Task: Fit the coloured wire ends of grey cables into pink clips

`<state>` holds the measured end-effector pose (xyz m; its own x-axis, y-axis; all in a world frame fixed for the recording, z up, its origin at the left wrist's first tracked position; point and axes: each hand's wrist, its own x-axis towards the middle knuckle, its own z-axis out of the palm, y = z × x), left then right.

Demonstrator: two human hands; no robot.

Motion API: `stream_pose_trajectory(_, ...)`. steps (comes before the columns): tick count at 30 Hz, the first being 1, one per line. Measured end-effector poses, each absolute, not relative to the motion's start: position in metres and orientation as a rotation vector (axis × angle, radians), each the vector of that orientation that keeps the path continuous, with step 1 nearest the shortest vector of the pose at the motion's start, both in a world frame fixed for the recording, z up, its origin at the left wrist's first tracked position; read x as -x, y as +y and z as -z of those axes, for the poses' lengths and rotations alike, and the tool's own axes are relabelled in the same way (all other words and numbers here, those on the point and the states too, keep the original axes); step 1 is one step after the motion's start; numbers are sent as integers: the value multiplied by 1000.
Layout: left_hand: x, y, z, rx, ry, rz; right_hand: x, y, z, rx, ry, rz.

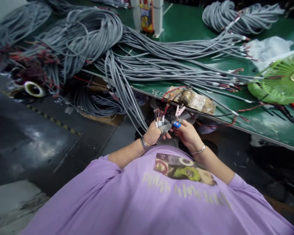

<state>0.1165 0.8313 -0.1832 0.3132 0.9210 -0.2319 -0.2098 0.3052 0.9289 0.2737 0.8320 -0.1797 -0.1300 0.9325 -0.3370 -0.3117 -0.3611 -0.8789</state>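
Note:
My left hand (154, 133) is closed around the end of a grey cable (127, 98), whose several thin red wires with white sleeves (159, 118) stick up above my fingers. My right hand (186, 132) is pinched on a small blue piece (176, 124) held close to the wire ends, with a pink clip (179, 110) just above it. Both hands meet below the edge of the green table (259, 120), in front of my purple shirt. A bracelet sits on each wrist.
Large bundles of grey cables (93, 36) cover the table and hang off its left edge to the dark floor. A green fan (281, 81) lies at right, a white bag (269, 49) behind it, a tape roll (34, 88) at left, a wrapped brown packet (193, 99) near the edge.

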Motion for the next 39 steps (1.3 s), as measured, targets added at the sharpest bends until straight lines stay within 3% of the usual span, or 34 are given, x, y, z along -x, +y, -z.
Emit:
stream_pose_trajectory(8,-120,824,177,-1019,985,-746,-268,831,167,1188,-1009,-1478)
stream_pose_trajectory(16,-127,826,174,-848,1071,-954,-275,825,180,1155,-885,-1542)
stream_pose_trajectory(25,-130,828,170,-785,1127,-993,-279,827,182,1185,-1098,-1374)
stream_pose_trajectory(39,-129,828,173,-815,1103,-949,-271,835,186,1062,-836,-1616)
